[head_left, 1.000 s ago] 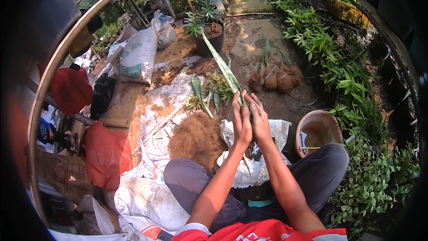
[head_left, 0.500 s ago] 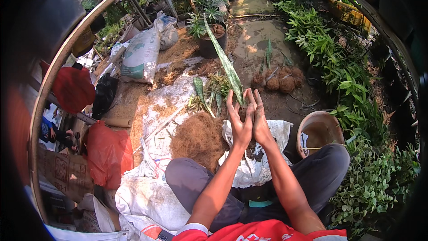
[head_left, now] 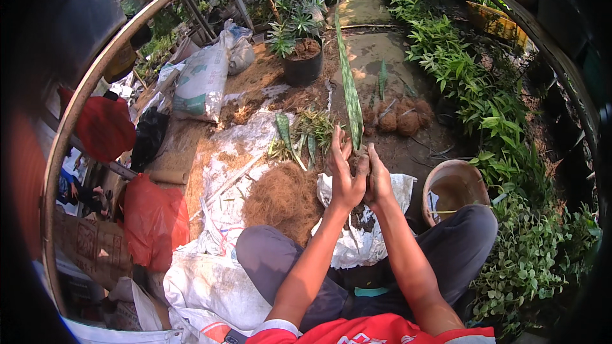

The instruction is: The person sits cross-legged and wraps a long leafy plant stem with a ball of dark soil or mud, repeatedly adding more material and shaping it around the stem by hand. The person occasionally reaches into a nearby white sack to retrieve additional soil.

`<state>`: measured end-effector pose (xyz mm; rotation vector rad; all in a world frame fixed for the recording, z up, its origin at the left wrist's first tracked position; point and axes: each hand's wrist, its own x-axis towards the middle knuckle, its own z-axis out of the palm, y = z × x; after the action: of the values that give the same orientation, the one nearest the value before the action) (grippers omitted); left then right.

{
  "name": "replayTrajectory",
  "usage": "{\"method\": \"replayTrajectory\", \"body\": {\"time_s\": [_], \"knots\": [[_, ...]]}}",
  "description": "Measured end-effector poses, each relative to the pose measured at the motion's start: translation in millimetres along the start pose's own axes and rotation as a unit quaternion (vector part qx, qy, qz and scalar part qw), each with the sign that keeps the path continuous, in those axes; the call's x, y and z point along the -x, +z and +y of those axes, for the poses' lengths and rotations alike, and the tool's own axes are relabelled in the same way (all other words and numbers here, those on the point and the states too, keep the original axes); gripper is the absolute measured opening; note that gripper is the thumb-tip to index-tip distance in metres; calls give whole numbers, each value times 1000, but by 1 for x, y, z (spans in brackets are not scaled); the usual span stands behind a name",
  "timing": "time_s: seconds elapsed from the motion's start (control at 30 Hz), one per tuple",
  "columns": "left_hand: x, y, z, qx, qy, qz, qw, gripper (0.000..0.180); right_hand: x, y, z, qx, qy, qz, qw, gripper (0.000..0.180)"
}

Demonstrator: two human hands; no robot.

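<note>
A long mottled-green snake plant leaf [head_left: 350, 92] stands nearly upright between my palms, its tip pointing away from me. My left hand [head_left: 346, 179] and my right hand [head_left: 379, 181] are cupped together around its base, which they mostly hide. Beneath them lies a crumpled white sack [head_left: 350, 250] with dark soil on it. To the left of my hands is a heap of brown coconut fibre [head_left: 280, 202]. Cut snake plant leaves [head_left: 285, 129] lie just beyond that heap. Several fibre-wrapped root balls [head_left: 408, 121], some with leaves standing up, sit farther off on the right.
A round tub [head_left: 451, 175] stands by my right knee, with leafy plants [head_left: 475, 89] along that side. A potted plant [head_left: 303, 67] and a filled white sack [head_left: 203, 83] are at the back. Red plastic bags [head_left: 153, 220] and a curved pole [head_left: 76, 99] are on the left.
The leaf has swung from leaning left to nearly upright. My hands have shifted slightly toward me and slid against each other, with the fingers now curled more around the base.
</note>
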<state>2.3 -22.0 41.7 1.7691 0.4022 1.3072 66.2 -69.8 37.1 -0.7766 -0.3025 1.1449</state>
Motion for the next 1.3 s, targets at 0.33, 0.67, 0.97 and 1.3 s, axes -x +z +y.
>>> {"method": "replayTrajectory", "body": {"time_s": [0.33,0.67,0.97,1.3], "knots": [[5,-8,-12,205,-299,-22,932,79,-12,-7,21,291,-213,71,930,52],[10,-16,-19,135,-319,-33,938,80,5,4,14,551,-280,122,777,68],[8,-4,-20,174,-253,43,951,57,4,11,8,379,-270,135,875,59],[-5,-29,-10,337,-331,-73,878,33,2,-2,-40,258,-159,52,951,30]]}}
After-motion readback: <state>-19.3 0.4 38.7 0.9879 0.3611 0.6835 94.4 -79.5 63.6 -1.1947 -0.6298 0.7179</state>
